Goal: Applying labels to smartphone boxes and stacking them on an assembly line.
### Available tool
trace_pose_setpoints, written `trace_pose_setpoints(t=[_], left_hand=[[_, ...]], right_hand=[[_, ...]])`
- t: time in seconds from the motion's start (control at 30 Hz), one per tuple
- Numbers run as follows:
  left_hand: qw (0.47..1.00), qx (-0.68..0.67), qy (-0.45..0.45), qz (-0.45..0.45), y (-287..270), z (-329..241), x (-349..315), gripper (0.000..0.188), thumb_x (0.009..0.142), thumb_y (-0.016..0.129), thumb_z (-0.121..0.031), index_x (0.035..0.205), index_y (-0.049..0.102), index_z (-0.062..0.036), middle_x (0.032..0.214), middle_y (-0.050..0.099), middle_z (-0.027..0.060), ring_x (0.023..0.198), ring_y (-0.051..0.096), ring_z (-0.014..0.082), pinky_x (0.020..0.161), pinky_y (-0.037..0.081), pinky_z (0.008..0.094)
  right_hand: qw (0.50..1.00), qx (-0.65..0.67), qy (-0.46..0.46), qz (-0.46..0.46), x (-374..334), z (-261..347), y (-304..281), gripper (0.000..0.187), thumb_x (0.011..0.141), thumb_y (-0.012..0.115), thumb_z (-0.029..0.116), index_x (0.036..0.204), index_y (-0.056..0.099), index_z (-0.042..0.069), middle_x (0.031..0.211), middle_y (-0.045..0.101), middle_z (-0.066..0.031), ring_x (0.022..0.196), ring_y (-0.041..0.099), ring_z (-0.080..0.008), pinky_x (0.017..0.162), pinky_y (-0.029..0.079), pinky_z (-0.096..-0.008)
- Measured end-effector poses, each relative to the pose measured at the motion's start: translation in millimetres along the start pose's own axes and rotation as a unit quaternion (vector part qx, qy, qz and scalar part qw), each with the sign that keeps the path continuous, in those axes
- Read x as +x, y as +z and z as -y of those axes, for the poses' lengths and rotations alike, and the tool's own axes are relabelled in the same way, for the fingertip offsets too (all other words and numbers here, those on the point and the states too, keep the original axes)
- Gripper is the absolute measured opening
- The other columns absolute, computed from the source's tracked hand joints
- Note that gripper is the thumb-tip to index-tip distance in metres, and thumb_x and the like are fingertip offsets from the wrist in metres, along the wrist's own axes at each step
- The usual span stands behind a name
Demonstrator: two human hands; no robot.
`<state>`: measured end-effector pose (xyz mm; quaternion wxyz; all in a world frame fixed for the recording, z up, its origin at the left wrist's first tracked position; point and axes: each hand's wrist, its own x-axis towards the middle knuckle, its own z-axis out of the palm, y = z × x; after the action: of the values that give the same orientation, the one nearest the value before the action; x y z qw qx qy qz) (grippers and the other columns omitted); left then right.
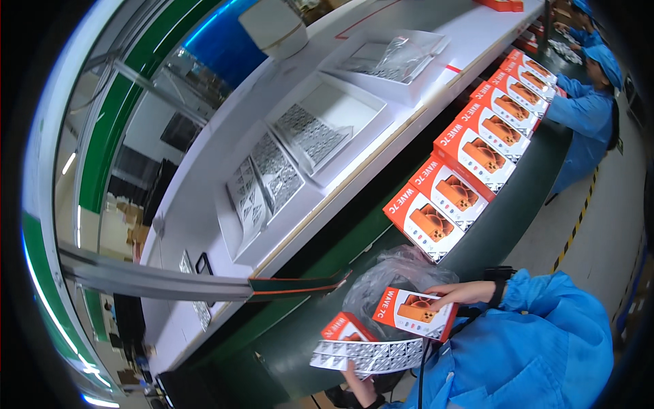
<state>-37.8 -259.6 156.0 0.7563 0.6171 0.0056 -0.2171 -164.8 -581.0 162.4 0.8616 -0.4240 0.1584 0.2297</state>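
My right hand [464, 293] rests on a small orange-and-white printed box [417, 315], its fingers closed over the right end. The picture on the box looks like an orange phone. Lower down, my left hand [357, 385] grips a strip of silver-and-black stickers [368, 356] by its near edge. Just behind the strip lies another orange-and-white box [347, 328], partly covered by it. Crumpled clear plastic [390, 269] sits beyond both boxes on the dark green belt [289, 373].
Rows of similar boxes [487, 153] line the belt to the upper right. White trays [354, 102] with sticker sheets stand on the white bench [197, 273]. A metal rail [170, 281] juts over the belt at left. Co-workers in blue [586, 112] sit farther along.
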Motion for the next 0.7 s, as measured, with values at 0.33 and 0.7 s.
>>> trace_pose_setpoints(t=[0.33, 0.7], left_hand=[[0.982, -0.12, -0.121, 0.08, 163.4, -37.0, 31.2, 0.045, 0.091, 0.044, -0.027, 0.126, 0.043, 0.0017, 0.121, 0.054, 0.0149, 0.108, 0.055, 0.0238, 0.093, 0.042, 0.0383], [0.982, -0.035, -0.034, 0.181, 279.1, 69.4, 82.9, 0.04, 0.097, 0.042, -0.025, 0.123, 0.045, 0.0056, 0.121, 0.053, 0.0112, 0.109, 0.051, 0.0193, 0.096, 0.036, 0.0315]], right_hand=[[0.885, -0.018, -0.367, -0.285, -88.7, 77.5, -33.7, 0.054, 0.087, 0.059, 0.019, 0.132, 0.035, 0.005, 0.123, 0.049, -0.0085, 0.11, 0.05, -0.013, 0.091, 0.042, -0.0275], [0.473, -0.523, -0.425, -0.567, -87.5, 78.6, -56.7, 0.03, 0.079, 0.058, -0.002, 0.108, 0.057, 0.001, 0.121, 0.049, -0.0156, 0.12, 0.044, -0.0324, 0.082, 0.05, -0.0334]])
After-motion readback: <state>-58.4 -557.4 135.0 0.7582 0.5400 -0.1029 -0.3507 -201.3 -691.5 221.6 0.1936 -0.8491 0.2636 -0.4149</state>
